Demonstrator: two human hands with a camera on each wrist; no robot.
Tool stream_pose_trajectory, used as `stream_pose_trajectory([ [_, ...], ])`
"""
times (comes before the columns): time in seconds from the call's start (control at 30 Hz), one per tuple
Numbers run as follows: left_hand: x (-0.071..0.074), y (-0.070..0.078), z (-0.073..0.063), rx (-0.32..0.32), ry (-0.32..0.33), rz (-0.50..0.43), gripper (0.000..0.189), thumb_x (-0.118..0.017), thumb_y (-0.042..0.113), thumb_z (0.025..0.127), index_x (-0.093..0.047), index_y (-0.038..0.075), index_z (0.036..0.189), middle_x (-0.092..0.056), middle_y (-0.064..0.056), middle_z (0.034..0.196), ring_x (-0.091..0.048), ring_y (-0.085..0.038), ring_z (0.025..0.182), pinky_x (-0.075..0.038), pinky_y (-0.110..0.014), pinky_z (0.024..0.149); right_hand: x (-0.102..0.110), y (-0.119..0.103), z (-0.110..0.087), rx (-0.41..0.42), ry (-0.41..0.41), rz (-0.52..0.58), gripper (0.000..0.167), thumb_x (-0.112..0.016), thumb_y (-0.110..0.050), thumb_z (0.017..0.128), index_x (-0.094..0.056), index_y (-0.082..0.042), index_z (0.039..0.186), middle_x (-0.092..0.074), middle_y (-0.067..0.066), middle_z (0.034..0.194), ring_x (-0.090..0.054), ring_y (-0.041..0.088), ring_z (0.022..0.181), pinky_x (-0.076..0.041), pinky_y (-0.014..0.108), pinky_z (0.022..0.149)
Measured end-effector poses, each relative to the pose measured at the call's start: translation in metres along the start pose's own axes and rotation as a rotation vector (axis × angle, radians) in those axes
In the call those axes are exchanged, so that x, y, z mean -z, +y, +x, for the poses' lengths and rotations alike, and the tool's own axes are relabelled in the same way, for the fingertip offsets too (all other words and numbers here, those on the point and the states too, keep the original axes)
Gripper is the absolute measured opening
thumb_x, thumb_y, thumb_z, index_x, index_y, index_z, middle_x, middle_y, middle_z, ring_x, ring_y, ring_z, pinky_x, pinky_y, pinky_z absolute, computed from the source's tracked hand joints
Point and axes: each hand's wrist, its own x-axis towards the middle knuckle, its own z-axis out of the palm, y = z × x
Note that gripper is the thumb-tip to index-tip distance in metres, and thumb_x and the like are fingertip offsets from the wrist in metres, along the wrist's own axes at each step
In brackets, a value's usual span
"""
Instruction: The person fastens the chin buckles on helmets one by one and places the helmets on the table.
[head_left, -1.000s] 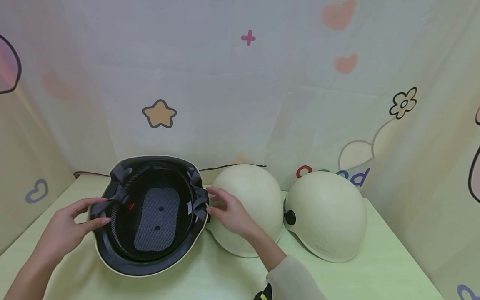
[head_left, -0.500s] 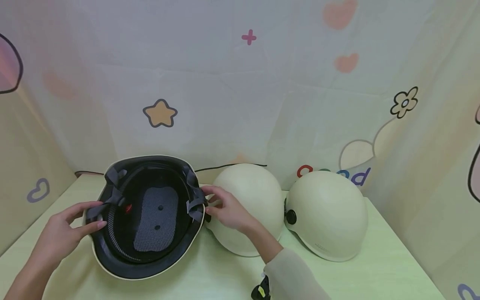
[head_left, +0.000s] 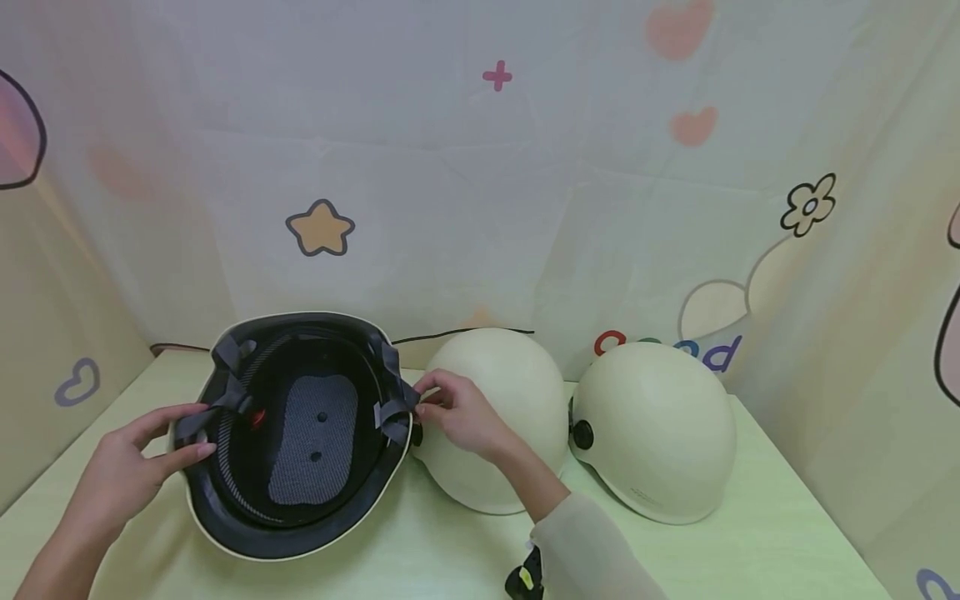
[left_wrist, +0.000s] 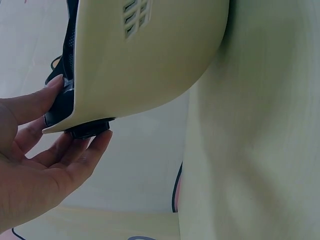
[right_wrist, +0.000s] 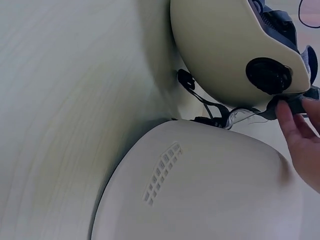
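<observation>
A cream helmet (head_left: 311,533) lies upside down on the left of the table, its black padded inside facing up in the head view. My left hand (head_left: 123,467) grips its left rim, thumb on the inner edge and the other fingers beneath. In the left wrist view those fingertips touch a black round fitting (left_wrist: 89,129) on the shell. My right hand (head_left: 465,417) pinches the dark chin strap (head_left: 401,408) at the right rim. The strap (right_wrist: 290,106) passes between thumb and fingers in the right wrist view, and its buckle end (right_wrist: 186,80) hangs down beside the shell.
A second cream helmet (head_left: 498,367), dome up, stands right beside the upturned one, partly behind my right forearm. Farther right sits a third cream helmet (head_left: 652,425). Printed curtains (head_left: 450,208) close off the pale green table (head_left: 780,525) at the back and sides.
The upturned helmet has shifted slightly left along with my left hand. My right fingers have come together on the strap and pulled it a little outward to the right.
</observation>
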Motion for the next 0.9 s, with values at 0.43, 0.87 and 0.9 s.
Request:
stream_pose_trajectory([
  [0.43, -0.002, -0.003, -0.006, 0.018, 0.032, 0.021, 0.054, -0.071, 0.03, 0.08, -0.053, 0.001, 0.122, -0.046, -0.033, 0.122, -0.037, -0.045, 0.111, -0.031, -0.059, 0.082, 0.004, -0.017, 0.006, 0.068, 0.052, 0.027, 0.007, -0.054, 0.009, 0.086, -0.053, 0.007, 0.093, -0.058, 0.02, 0.095, -0.061, 0.034, 0.081, -0.052, 0.034, 0.075],
  [0.87, -0.001, -0.002, -0.006, 0.031, 0.013, 0.02, 0.055, -0.069, 0.032, 0.082, -0.051, 0.003, 0.125, -0.044, -0.033, 0.124, -0.035, -0.046, 0.114, -0.03, -0.058, 0.082, 0.016, -0.022, -0.005, -0.028, -0.047, -0.105, 0.012, -0.063, -0.001, 0.084, -0.064, 0.002, 0.095, -0.058, 0.003, 0.079, -0.055, 0.021, 0.073, -0.043, 0.024, 0.062],
  [0.9, -0.002, -0.001, -0.006, 0.027, 0.014, 0.024, 0.055, -0.069, 0.032, 0.082, -0.052, 0.003, 0.125, -0.044, -0.033, 0.124, -0.036, -0.046, 0.114, -0.03, -0.057, 0.082, 0.016, -0.02, -0.006, -0.029, -0.057, -0.094, 0.012, -0.063, 0.0, 0.083, -0.063, 0.002, 0.096, -0.058, 0.004, 0.082, -0.056, 0.022, 0.075, -0.044, 0.025, 0.065],
])
